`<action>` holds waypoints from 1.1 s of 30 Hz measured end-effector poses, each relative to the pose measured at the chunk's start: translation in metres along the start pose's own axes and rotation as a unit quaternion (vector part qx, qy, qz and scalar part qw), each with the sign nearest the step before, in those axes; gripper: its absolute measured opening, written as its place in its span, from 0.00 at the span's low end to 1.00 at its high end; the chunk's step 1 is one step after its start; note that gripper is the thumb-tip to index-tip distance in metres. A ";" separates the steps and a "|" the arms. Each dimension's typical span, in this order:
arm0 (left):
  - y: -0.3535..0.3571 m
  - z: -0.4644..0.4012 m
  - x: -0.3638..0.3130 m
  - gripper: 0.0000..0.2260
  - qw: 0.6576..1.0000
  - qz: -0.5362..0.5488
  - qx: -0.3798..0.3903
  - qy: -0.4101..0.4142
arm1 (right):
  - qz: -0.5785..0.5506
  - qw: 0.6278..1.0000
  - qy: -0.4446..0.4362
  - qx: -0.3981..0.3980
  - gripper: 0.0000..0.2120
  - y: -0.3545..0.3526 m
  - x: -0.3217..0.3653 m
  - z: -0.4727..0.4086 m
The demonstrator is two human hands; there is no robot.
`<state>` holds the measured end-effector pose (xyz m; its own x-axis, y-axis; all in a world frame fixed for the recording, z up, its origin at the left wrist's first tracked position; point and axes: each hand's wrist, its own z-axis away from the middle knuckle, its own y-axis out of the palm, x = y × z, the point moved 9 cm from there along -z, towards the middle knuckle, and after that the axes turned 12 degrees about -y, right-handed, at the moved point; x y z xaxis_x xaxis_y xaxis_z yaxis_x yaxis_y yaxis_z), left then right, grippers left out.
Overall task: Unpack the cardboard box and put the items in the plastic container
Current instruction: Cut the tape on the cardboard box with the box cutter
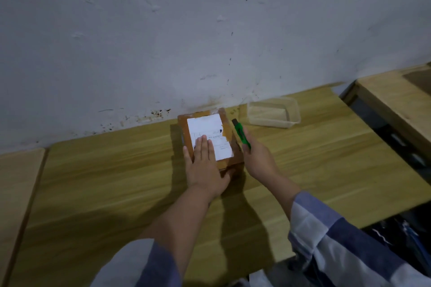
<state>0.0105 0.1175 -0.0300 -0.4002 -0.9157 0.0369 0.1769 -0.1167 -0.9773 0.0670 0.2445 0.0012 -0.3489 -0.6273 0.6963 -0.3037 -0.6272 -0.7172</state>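
A small brown cardboard box (184, 126), taped shut and bearing a white shipping label, sits on the wooden table (105, 182) close to the wall. My left hand (205, 165) lies flat on its top with fingers together, pressing on the label's near half. My right hand (258, 161) is beside the box's right edge, closed around a green utility knife (241, 134) whose tip points away from me along that edge. A clear plastic container (274, 113) stands open and empty to the right of the box, near the wall.
A stained white wall (186, 30) rises directly behind the box. A second wooden table (396, 100) stands at the right across a dark gap. Another table surface (16, 182) adjoins on the left.
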 end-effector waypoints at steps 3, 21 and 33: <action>0.000 0.000 -0.010 0.42 1.000 0.004 0.003 0.025 | 0.043 0.999 -0.017 0.008 0.25 -0.001 0.007 0.003; 0.001 -0.010 -0.006 0.38 0.997 -0.023 -0.011 0.073 | 0.163 0.985 -0.019 0.055 0.29 0.005 0.016 -0.017; 0.004 -0.010 -0.006 0.39 0.997 -0.023 -0.012 0.069 | 0.184 0.980 -0.042 0.069 0.30 0.006 0.024 -0.009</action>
<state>0.0046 0.1267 -0.0358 -0.5284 -0.8472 0.0549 0.1340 -0.1471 -0.9800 0.0490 0.2302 0.0137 -0.3366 -0.8543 0.3961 -0.0473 -0.4048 -0.9132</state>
